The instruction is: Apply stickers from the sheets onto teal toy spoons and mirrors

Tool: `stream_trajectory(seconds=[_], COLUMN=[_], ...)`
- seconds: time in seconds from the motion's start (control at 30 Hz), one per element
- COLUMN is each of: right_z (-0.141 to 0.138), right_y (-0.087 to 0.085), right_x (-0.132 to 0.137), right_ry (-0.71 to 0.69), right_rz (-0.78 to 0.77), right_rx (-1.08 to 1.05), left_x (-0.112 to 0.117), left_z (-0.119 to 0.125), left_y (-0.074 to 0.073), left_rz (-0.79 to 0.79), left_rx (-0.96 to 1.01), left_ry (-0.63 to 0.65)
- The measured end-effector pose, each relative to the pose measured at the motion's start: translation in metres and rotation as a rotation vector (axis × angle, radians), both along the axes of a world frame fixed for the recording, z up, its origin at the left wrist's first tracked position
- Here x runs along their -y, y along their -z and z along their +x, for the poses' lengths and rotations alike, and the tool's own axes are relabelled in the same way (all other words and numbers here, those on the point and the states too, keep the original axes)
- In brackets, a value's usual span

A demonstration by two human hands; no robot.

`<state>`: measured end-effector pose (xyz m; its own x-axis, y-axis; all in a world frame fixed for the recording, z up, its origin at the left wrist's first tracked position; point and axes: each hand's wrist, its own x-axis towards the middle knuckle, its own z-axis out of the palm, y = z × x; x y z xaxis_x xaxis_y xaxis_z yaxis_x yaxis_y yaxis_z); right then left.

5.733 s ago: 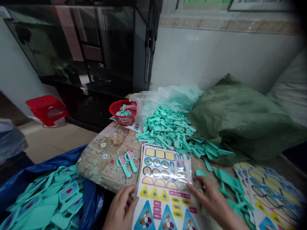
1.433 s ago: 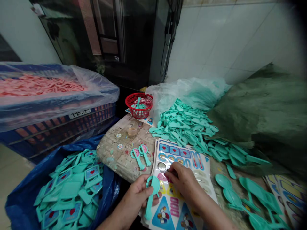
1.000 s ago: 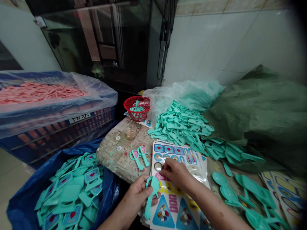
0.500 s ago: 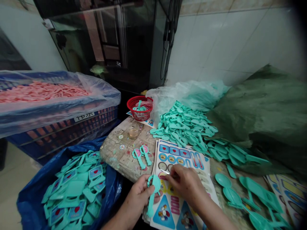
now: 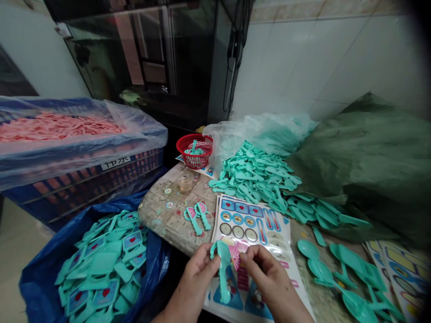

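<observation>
My left hand (image 5: 192, 280) pinches a teal plastic toy piece (image 5: 223, 273) with a round head and a long handle, held upright above the sheets. Between the thumb and fingers of my right hand (image 5: 271, 278) is a pink round sticker (image 5: 235, 257), close beside the toy's head. Both hands hover over a stack of sticker sheets (image 5: 272, 251) printed with hearts, dials, thermometers and pill pictures. To the left of the stack lie two similar teal toy pieces (image 5: 198, 217) with pink stickers on their heads.
A blue bag (image 5: 30, 287) of teal parts stands lower left, below a blue crate (image 5: 148, 161) of pink pieces. A red basket (image 5: 194, 154) and small clear cup (image 5: 186, 184) sit on the table. A teal pile (image 5: 256, 170) and loose teal spoons (image 5: 308, 249) lie right.
My right hand has lifted a pink sticker off the sheet and brought it down beside the toy piece. My left hand still holds the toy, now turned slightly.
</observation>
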<state>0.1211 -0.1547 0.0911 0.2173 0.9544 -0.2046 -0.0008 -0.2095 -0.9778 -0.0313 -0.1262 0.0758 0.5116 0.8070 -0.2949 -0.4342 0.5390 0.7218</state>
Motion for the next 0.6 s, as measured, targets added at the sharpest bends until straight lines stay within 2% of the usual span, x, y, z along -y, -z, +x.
stream_trajectory(seconds=[0.1, 0.27, 0.6], right_z=[-0.006, -0.007, -0.010], right_y=[0.001, 0.009, 0.009], right_x=[0.004, 0.004, 0.005], right_ry=[-0.020, -0.020, -0.002], right_rz=[0.005, 0.015, 0.015], right_rx=[0.008, 0.082, 0.114], left_x=[0.003, 0.007, 0.008], left_z=[0.002, 0.001, 0.002], left_y=[-0.004, -0.005, -0.010], left_rz=[0.057, 0.125, 0.102], left_rx=[0.005, -0.141, -0.070], left_ry=[0.003, 0.007, 0.028])
